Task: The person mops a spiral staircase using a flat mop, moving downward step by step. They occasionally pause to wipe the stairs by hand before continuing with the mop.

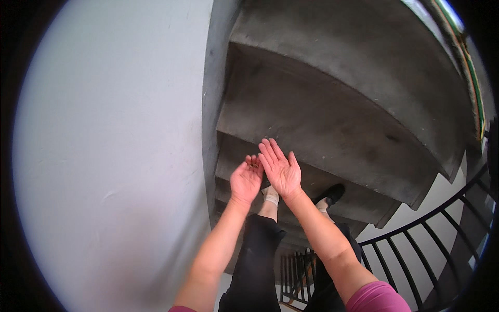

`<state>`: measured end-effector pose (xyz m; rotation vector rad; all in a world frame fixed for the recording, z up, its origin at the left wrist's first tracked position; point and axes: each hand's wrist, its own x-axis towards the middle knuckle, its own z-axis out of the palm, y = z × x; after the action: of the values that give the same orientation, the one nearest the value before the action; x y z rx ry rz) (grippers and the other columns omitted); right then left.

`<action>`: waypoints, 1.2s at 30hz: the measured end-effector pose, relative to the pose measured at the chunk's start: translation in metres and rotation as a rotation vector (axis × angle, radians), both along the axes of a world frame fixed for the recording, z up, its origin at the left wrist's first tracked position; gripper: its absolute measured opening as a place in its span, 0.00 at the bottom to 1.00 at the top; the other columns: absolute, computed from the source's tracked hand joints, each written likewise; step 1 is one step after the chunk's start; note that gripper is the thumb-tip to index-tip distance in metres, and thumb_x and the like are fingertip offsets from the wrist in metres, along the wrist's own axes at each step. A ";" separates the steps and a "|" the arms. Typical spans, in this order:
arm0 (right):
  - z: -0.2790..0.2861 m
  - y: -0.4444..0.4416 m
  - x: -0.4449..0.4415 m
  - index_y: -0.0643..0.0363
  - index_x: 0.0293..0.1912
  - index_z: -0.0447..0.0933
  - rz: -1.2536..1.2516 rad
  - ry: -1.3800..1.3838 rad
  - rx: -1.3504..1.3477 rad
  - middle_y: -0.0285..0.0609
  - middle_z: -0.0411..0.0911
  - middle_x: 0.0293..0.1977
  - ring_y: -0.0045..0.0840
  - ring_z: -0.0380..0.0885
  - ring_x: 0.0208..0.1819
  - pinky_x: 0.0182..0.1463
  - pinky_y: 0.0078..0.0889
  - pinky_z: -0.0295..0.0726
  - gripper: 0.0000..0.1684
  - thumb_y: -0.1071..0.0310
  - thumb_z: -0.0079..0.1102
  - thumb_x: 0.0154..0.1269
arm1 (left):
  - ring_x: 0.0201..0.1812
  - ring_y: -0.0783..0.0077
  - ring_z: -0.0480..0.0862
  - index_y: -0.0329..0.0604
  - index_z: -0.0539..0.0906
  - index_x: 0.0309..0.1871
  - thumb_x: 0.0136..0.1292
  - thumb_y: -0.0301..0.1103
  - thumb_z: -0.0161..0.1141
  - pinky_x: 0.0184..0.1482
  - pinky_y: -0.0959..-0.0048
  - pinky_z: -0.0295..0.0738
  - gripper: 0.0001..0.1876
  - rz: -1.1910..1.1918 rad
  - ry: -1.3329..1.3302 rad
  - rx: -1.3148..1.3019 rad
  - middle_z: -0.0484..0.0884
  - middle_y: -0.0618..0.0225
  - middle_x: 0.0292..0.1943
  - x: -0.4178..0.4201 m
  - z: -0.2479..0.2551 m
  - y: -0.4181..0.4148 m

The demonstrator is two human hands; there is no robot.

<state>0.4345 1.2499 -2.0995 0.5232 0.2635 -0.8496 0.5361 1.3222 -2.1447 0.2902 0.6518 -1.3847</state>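
Note:
Both my hands are held out side by side, palms up, above a grey concrete stair (331, 117). My left hand (246, 178) has its fingers curled inward. A small brownish thing (253, 165) shows at those fingers; it is too small to tell whether it is worn or held. Touching or overlapping it at the side, my right hand (281, 169) lies flat with fingers stretched and thumb apart, its palm bare. Below the hands, my feet in black shoes (335, 193) stand on the steps, the left one partly hidden by my hands.
A white wall (117, 117) with a grey painted skirting band (213, 117) runs along the left. A curved black metal railing (425, 216) borders the right. Wedge-shaped steps rise ahead. A green-and-orange striped edge (469, 74) is at upper right. More railing (298, 273) shows below.

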 end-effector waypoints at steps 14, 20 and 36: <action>0.481 -0.030 -0.522 0.68 0.51 0.66 0.027 0.366 -0.017 0.52 0.68 0.51 0.39 0.67 0.54 0.59 0.39 0.66 0.28 0.52 0.34 0.67 | 0.42 0.60 0.77 0.35 0.76 0.32 0.58 0.27 0.44 0.53 0.63 0.70 0.08 -0.243 -0.090 -0.003 0.78 0.57 0.35 -0.454 0.520 -0.028; 0.560 -0.065 -0.755 0.60 0.48 0.71 -0.077 0.793 -0.098 0.42 0.73 0.47 0.30 0.70 0.52 0.57 0.34 0.67 0.26 0.51 0.34 0.67 | 0.40 0.63 0.77 0.36 0.76 0.31 0.56 0.26 0.44 0.51 0.64 0.71 0.09 -0.223 -0.187 -0.044 0.78 0.60 0.34 -0.537 0.644 -0.069; 0.723 -0.675 -1.054 0.69 0.57 0.59 -0.769 2.641 -0.900 0.56 0.62 0.55 0.41 0.60 0.58 0.62 0.34 0.56 0.23 0.64 0.36 0.68 | 0.37 0.64 0.76 0.38 0.74 0.29 0.57 0.27 0.45 0.47 0.65 0.72 0.06 -0.245 -0.390 0.424 0.76 0.60 0.31 -0.647 0.692 -0.327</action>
<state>-0.6199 0.5753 -1.3763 -1.8404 1.9686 -1.7531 -0.1106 0.9952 -1.4524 0.9799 0.5894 -1.3587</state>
